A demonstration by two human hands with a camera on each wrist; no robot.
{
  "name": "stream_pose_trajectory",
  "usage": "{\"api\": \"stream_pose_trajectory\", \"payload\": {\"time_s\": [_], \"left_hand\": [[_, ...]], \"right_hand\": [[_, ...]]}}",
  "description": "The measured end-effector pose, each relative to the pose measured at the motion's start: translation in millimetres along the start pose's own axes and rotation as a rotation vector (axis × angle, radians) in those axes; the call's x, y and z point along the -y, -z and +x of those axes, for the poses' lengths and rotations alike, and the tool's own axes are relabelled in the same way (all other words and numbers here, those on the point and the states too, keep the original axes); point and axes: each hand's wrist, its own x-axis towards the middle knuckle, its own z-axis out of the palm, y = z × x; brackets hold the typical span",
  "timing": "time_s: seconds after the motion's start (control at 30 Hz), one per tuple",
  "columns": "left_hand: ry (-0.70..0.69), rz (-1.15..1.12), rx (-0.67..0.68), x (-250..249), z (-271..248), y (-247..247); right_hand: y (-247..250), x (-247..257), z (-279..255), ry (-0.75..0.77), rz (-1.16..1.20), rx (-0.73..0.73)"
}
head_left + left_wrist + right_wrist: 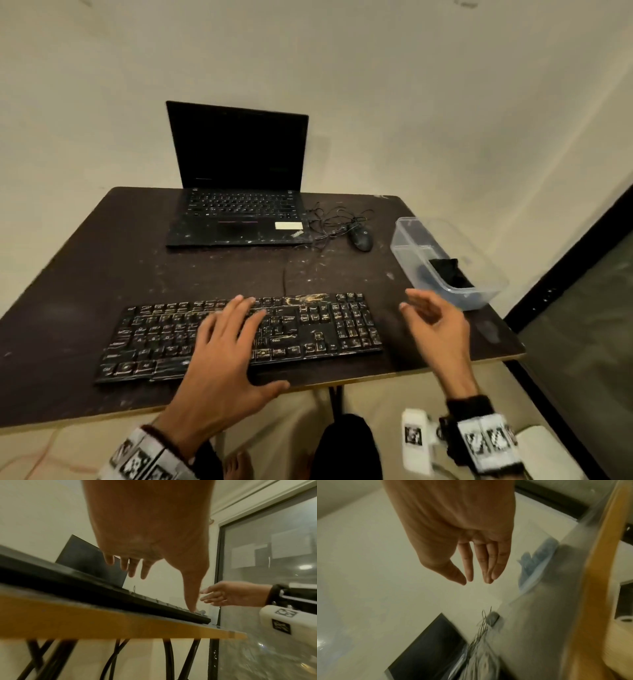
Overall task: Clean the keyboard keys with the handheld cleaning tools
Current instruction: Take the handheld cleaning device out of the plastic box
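A black, dusty keyboard (325,325) lies near the front edge of the dark table (102,267). My left hand (226,339) hovers flat over its middle, fingers spread and straight; in the left wrist view the left hand (145,547) is above the keyboard (85,580). My right hand (435,322) is in the air to the keyboard's right, fingers straight, empty, just short of a clear plastic box (442,260) that holds a black item (448,272) and something blue. The right hand (471,561) shows open, with the blurred box (539,574) beside it.
An open black laptop (236,192) stands at the back of the table. A wired black mouse (361,238) with a tangled cable lies to its right. A glass partition with a dark frame (565,274) runs along the right. The table's front edge is close to my body.
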Motion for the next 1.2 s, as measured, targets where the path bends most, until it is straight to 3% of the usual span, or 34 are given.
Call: {"api": "stream_pose_trajectory", "payload": {"time_s": [0.1,0.17,0.3,0.4,0.67,0.97,1.2], "left_hand": [[0.012,0.017,0.257,-14,42,6],[0.031,0.062,0.359,-17,65,7],[0.056,0.086,0.461,-6,82,-2],[0.076,0.070,0.489,0,84,-6],[0.088,0.047,0.493,-2,80,-1],[0.088,0.028,0.460,-4,81,-1],[0.090,0.018,0.445,-1,80,1]], "right_hand": [[43,10,64,0.105,-0.124,-0.249],[64,12,114,0.069,-0.325,-0.240],[63,-3,179,-0.111,-0.842,0.251],[51,-17,193,-0.154,-1.043,0.413],[50,-30,201,-0.240,-1.061,0.355],[38,-33,202,-0.173,-1.099,0.494],[46,-23,201,-0.088,-1.129,0.320]]}}
